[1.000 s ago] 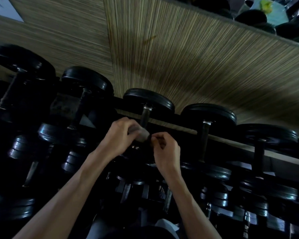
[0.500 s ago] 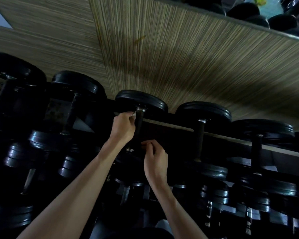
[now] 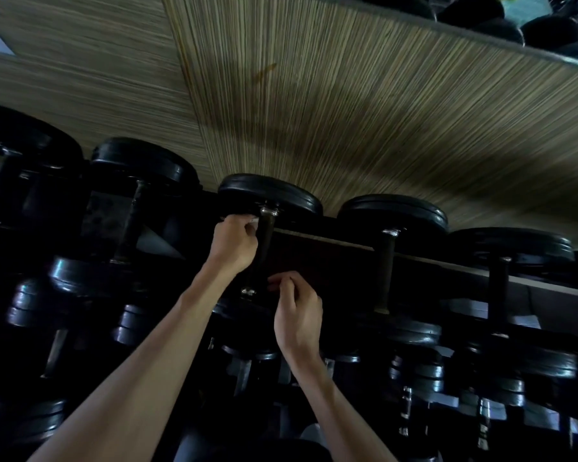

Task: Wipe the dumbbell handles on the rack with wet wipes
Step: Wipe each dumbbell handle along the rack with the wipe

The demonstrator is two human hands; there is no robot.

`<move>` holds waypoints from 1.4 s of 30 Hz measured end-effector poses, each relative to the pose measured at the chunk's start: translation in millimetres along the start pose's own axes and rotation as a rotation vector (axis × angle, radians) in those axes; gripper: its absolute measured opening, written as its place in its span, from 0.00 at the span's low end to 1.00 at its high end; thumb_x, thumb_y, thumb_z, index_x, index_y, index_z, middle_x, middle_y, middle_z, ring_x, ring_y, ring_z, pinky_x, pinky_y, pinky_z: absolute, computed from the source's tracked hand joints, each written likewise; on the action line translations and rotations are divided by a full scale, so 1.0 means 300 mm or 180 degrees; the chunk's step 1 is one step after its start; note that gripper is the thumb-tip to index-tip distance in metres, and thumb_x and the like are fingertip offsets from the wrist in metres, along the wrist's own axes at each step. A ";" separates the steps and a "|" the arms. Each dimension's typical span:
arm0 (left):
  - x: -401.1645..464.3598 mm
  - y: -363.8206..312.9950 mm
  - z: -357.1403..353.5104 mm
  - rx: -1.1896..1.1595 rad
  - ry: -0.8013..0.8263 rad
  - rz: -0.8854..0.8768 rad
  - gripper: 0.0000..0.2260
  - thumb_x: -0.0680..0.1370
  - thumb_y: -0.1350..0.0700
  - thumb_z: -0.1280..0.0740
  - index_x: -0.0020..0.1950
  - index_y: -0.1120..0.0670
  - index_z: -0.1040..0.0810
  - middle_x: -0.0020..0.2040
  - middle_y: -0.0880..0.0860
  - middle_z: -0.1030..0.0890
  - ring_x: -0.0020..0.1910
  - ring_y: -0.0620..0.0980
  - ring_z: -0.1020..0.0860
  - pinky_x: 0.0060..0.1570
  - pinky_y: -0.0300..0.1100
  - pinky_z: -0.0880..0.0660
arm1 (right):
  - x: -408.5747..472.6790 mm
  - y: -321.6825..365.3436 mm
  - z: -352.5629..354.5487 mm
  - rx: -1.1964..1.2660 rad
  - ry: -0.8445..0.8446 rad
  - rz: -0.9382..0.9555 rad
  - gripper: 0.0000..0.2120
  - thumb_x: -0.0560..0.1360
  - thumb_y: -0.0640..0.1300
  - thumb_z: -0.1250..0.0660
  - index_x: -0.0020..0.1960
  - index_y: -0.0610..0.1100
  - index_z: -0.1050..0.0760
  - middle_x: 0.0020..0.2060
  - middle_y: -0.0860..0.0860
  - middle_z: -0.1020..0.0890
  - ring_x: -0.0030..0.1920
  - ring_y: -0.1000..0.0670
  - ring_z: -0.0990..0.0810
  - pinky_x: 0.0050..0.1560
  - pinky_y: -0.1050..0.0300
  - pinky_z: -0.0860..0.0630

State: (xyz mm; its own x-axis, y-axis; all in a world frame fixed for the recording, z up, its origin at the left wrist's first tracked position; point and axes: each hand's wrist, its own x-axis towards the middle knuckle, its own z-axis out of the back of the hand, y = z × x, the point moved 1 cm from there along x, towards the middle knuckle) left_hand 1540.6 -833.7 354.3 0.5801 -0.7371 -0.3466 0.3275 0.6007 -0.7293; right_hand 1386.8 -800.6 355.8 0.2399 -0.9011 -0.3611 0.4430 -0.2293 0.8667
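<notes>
Dumbbells are stored in rows on a dark rack (image 3: 314,241) set against a wall of striped, reed-like panelling (image 3: 347,111). On the top row, five black dumbbells with round heads are lined up side by side, their handles pointing toward the camera. The middle dumbbell (image 3: 269,195) is the one being attended to. Its handle (image 3: 264,251) is seen as a dark bar running from a bright metal collar under the far head down to a second collar near the lower edge.

The left hand (image 3: 234,245) is raised to the upper end of that handle, just under the far head. Its fingers are curled, and a small pale wet wipe (image 3: 252,223) is pinched at the fingertips, pressed against the left side of the handle beside the upper collar. Only a small corner of the wipe is visible.

The right hand (image 3: 297,315) is held lower, just right of the handle's near end and beside the lower collar. Its fingers are curled inward with thumb and fingertips brought together; whether anything is pinched there cannot be told in the dim light.

Lower tiers of smaller dumbbells (image 3: 414,378) are seen beneath both forearms. A mirror edge (image 3: 548,51) with reflected dark weights is visible at the upper right corner.
</notes>
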 end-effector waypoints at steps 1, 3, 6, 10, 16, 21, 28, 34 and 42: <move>-0.027 0.008 0.004 0.0060 -0.0007 -0.0009 0.14 0.83 0.63 0.42 0.59 0.57 0.18 0.46 0.52 0.20 0.35 0.42 0.26 0.31 0.27 0.32 | 0.000 -0.001 0.001 0.0002 -0.0014 0.0004 0.15 0.83 0.42 0.43 0.47 0.47 0.19 0.26 0.49 0.21 0.23 0.56 0.29 0.27 0.66 0.32; -0.052 0.018 0.013 -0.0002 0.0040 0.0007 0.15 0.83 0.62 0.42 0.63 0.55 0.19 0.48 0.51 0.19 0.39 0.42 0.24 0.31 0.22 0.32 | 0.000 -0.002 -0.002 0.0000 -0.0033 0.0016 0.15 0.83 0.42 0.43 0.47 0.47 0.19 0.29 0.47 0.19 0.23 0.56 0.28 0.28 0.67 0.33; -0.008 0.021 0.026 -0.0337 0.0385 0.0090 0.12 0.83 0.57 0.40 0.53 0.49 0.17 0.48 0.48 0.17 0.43 0.44 0.20 0.43 0.29 0.24 | -0.004 -0.002 -0.009 -0.0035 -0.0050 0.0041 0.15 0.82 0.41 0.44 0.46 0.48 0.19 0.31 0.46 0.18 0.23 0.54 0.28 0.28 0.66 0.32; -0.025 0.051 0.043 -0.0268 0.0462 0.0157 0.12 0.82 0.56 0.38 0.55 0.47 0.16 0.48 0.52 0.15 0.48 0.51 0.17 0.52 0.47 0.20 | -0.004 -0.006 0.000 0.0016 -0.0049 0.0074 0.15 0.82 0.41 0.44 0.46 0.49 0.19 0.33 0.50 0.16 0.32 0.49 0.19 0.34 0.59 0.22; -0.024 0.032 0.035 0.0130 0.0400 0.0135 0.11 0.83 0.58 0.39 0.59 0.57 0.18 0.51 0.56 0.17 0.48 0.49 0.21 0.40 0.35 0.30 | -0.004 -0.017 -0.015 0.0012 -0.0065 0.0125 0.15 0.81 0.43 0.44 0.45 0.49 0.19 0.30 0.48 0.18 0.23 0.56 0.28 0.30 0.65 0.32; -0.072 0.040 0.037 0.0402 0.0422 -0.0005 0.12 0.83 0.58 0.40 0.57 0.54 0.17 0.48 0.53 0.16 0.44 0.48 0.19 0.39 0.35 0.27 | 0.001 -0.024 -0.013 0.0073 -0.0079 0.0183 0.16 0.77 0.49 0.46 0.46 0.50 0.19 0.33 0.50 0.16 0.27 0.51 0.22 0.32 0.62 0.27; -0.048 0.031 0.059 0.0290 0.0585 0.0027 0.12 0.82 0.60 0.40 0.51 0.55 0.17 0.42 0.52 0.17 0.41 0.46 0.21 0.32 0.29 0.33 | 0.002 -0.032 -0.013 0.0091 -0.0097 0.0247 0.16 0.77 0.48 0.46 0.45 0.49 0.19 0.34 0.48 0.16 0.34 0.44 0.18 0.37 0.49 0.20; -0.068 0.044 0.078 0.0649 0.0912 0.0105 0.14 0.81 0.63 0.40 0.42 0.54 0.18 0.39 0.48 0.19 0.40 0.46 0.21 0.33 0.25 0.32 | 0.004 -0.037 -0.019 0.0088 -0.0134 0.0295 0.16 0.77 0.49 0.46 0.45 0.49 0.19 0.32 0.47 0.17 0.31 0.45 0.19 0.35 0.46 0.20; -0.114 0.059 0.078 0.0865 0.1045 0.0232 0.11 0.83 0.56 0.39 0.52 0.56 0.17 0.48 0.55 0.16 0.49 0.54 0.18 0.50 0.46 0.22 | 0.006 -0.044 -0.020 0.0173 -0.0104 0.0316 0.17 0.76 0.51 0.47 0.44 0.50 0.20 0.32 0.49 0.17 0.28 0.51 0.22 0.33 0.57 0.26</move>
State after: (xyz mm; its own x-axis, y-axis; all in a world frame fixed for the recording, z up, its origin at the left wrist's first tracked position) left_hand 1543.9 -790.6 367.1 0.3552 -0.7227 -0.5929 0.5046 0.6821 -0.5293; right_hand 1386.6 -797.0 341.7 0.2515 -0.9318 -0.2619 0.3708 -0.1572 0.9153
